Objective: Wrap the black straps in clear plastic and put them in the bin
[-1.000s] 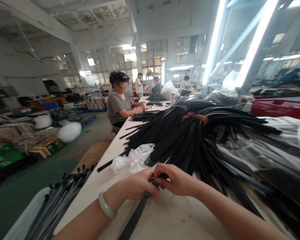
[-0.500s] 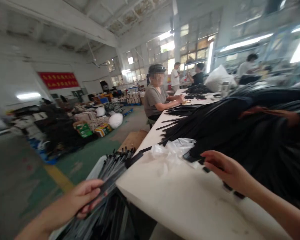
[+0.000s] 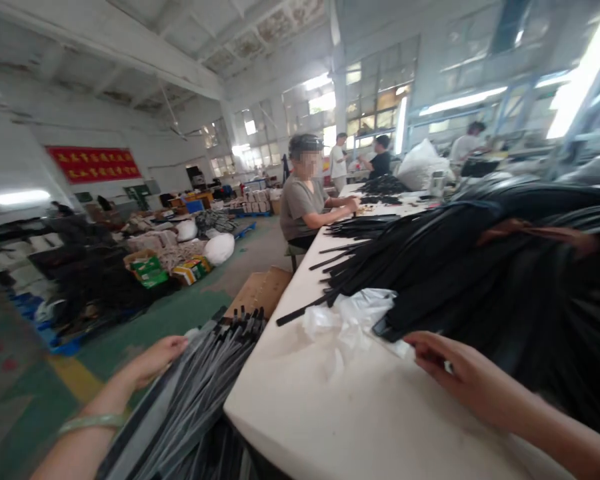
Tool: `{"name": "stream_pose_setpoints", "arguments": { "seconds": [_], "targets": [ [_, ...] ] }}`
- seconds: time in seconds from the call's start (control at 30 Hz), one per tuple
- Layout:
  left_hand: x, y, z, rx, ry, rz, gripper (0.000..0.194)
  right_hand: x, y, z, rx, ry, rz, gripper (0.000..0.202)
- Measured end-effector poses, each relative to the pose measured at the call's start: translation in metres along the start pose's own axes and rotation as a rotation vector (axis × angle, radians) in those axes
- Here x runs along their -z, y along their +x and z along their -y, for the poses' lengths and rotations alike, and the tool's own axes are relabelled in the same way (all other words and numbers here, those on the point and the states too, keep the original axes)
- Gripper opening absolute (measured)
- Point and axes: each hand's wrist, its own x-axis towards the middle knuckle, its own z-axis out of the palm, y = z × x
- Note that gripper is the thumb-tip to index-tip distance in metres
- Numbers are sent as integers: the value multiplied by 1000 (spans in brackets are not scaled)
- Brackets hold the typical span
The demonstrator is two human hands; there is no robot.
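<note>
My left hand (image 3: 157, 360) is at the left edge of a bundle of long black and grey strips (image 3: 200, 380), beside the table. Its fingers are curled closed against the bundle's edge, and what they hold, if anything, is hidden. Over the table, my right hand (image 3: 445, 363) is loosely bent, thumb and forefinger apart, with nothing clear between them. Its fingertips are near crumpled white plastic film (image 3: 350, 313) and the end of a flat dark piece (image 3: 383, 328). A large heap of black strips (image 3: 430, 267) lies just beyond that hand.
The white table (image 3: 320, 400) runs away from me, its corner near the bundle. A person in a grey shirt (image 3: 303, 200) sits at its left side, with a cardboard box (image 3: 260, 290) on the floor nearer me. Piled goods (image 3: 90, 267) stand at left.
My left hand gripped a black strip before; now it is farther left and higher, at the bundle's edge. My right hand is slightly lower in view. The camera view has shifted to the right.
</note>
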Motion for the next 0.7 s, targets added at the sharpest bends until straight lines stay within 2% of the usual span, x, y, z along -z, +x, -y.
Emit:
{"name": "stream_pose_setpoints", "arguments": {
  "seconds": [0.07, 0.13, 0.17, 0.23, 0.3, 0.33, 0.37, 0.43, 0.47, 0.53, 0.6, 0.7],
  "targets": [
    [-33, 21, -29, -108, 26, -96, 53, 7, 2, 13, 59, -45, 13, 32],
    [-64, 18, -69, -329, 73, -161, 56, 10, 2, 23, 145, -112, 35, 33],
    [-79, 8, -91, -508, 117, -164, 53, 10, 2, 27, 180, -154, 46, 35],
    [-107, -20, -136, -878, 226, -47, 43, 8, 1, 32, 206, -242, 47, 40],
    [-135, -47, -178, -1118, 298, 96, 35, 5, 1, 35, 197, -310, 44, 47],
    [-149, -55, -198, -1172, 314, 126, 37, 3, 1, 35, 190, -331, 42, 50],
    [-162, -59, -215, -1169, 304, 122, 39, 2, 1, 34, 186, -342, 45, 51],
    [-186, -56, -244, -1044, 240, 85, 47, 3, 0, 31, 189, -342, 54, 53],
    [-197, -50, -256, -969, 209, 77, 44, 4, 0, 29, 190, -337, 52, 53],
    [-211, -39, -275, -873, 157, 75, 25, 9, -1, 25, 191, -319, 27, 51],
    [-219, -38, -288, -866, 104, 59, 12, 15, -1, 24, 189, -286, -61, 52],
    [-224, -63, -294, -889, 4, 73, 17, 23, 0, 28, 179, -167, -307, 65]
  ]
}}
